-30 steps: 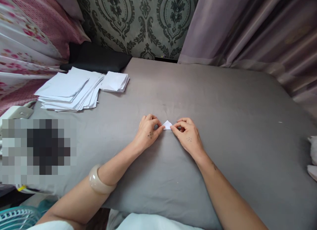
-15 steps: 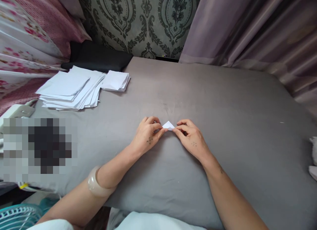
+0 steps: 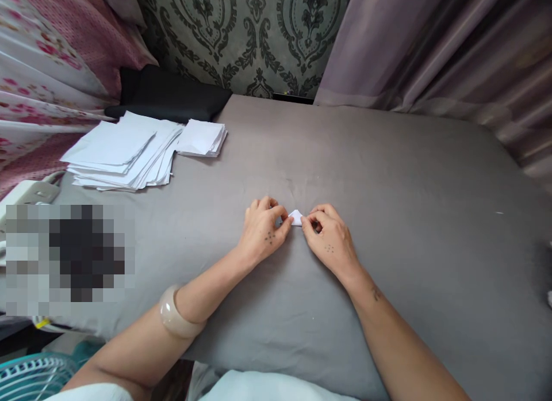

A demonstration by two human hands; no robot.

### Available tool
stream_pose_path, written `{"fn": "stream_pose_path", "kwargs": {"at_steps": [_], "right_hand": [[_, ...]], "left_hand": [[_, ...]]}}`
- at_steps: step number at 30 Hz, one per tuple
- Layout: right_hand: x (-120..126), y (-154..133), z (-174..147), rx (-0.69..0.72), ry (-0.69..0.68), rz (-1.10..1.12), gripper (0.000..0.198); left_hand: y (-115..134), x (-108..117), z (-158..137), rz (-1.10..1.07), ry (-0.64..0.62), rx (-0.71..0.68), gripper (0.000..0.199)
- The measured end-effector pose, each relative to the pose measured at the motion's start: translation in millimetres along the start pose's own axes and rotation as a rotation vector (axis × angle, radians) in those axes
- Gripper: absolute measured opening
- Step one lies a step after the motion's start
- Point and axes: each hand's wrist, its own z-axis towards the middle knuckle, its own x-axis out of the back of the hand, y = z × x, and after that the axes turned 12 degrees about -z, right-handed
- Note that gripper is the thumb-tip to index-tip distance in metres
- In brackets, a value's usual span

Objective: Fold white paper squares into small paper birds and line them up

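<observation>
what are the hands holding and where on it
A small folded white paper piece, pinched at its left end by the left hand and at its right end by the right hand, low on the grey sheet.

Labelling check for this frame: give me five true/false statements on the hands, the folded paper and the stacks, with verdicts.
1. Both hands, left hand and right hand, pinch the small white folded paper piece. True.
2. The folded paper piece is lifted high above the grey fabric-covered surface. False: it sits low at the surface, between the fingertips.
3. A large loose stack of white paper sheets lies far left of the hands. True.
4. The smaller white paper stack lies to the right of the hands. False: it lies to their far left, beside the large stack.
5. The pale glossy bangle is on the right wrist. False: it is on the left forearm.
</observation>
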Motion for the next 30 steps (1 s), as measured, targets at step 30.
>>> {"fn": "stream_pose_path", "kwargs": {"at_steps": [30], "right_hand": [[1, 2, 1, -0.022, -0.026, 0.016, 0.018]], "left_hand": [[2, 1, 5, -0.055, -0.003, 0.161, 0.02]]}}
